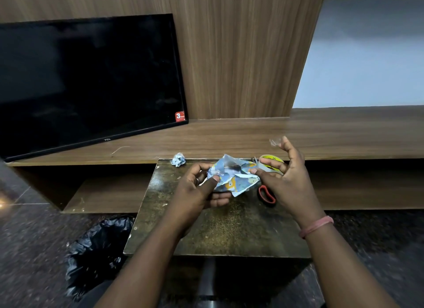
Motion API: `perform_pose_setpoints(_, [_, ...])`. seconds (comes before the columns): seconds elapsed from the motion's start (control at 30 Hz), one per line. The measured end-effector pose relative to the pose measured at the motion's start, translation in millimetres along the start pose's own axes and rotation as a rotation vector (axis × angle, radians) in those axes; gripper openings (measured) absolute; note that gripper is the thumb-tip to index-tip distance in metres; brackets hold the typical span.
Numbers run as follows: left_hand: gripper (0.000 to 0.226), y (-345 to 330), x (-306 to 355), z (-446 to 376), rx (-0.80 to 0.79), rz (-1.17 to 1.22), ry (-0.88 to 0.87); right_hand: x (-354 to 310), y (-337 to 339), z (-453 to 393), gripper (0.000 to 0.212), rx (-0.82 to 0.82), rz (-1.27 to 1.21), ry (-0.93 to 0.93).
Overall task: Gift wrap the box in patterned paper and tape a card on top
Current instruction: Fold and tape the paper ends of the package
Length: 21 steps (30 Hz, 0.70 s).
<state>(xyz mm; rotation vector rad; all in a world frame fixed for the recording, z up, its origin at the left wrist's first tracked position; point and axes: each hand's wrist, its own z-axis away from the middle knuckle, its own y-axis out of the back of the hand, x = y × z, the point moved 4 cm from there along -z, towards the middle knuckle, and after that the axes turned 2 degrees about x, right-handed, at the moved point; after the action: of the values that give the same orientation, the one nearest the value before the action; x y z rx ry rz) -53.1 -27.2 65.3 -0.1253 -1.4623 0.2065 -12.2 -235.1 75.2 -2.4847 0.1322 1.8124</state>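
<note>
Patterned-paper box [231, 177] gripped by L hand [202, 190]; R hand [284, 177] spread, touching it.

Two hands over one small surface [213, 234]: left hand [197, 193], right hand [286, 181]. One parcel in patterned paper [236, 177]. One crumpled paper scrap [179, 159]. One roll of tape [271, 158], plus one clear strip of tape [275, 142] at a fingertip. One pair of red-handled scissors [267, 194]. One television [87, 78]. One black bin bag [96, 250]. One pink wristband [316, 226].
</note>
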Motion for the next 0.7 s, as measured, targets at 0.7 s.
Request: perform_pose_setpoints(0.7, [0.018,-1.6,11.3,0.0,0.038,-0.082,-0.270,-16.9,-3.5,-4.8,0.085,-0.168,-0.092,0.089])
